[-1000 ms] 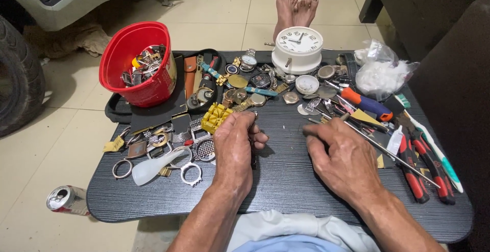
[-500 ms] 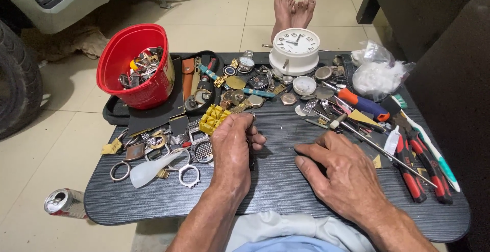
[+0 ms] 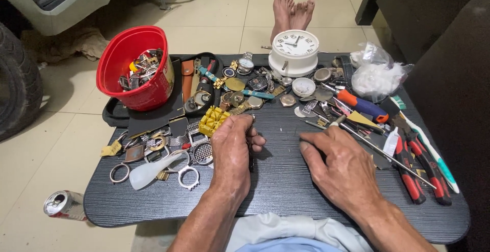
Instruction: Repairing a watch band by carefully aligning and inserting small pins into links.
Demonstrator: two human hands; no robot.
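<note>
Resting on the dark worktop [image 3: 286, 190], left hand [image 3: 232, 152] curled around a small dark part, hidden mostly, right hand [image 3: 339, 165] flat, fingers spread, holding nothing, yellow holder [image 3: 213, 120] beside the left.

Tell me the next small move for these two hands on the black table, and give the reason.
Probably bring the right hand across to the left hand. The left hand is curled over a small dark piece, mostly hidden under its fingers, near the yellow holder block, while the right hand lies flat and empty on the black table. A second hand would likely steady the piece.
</note>
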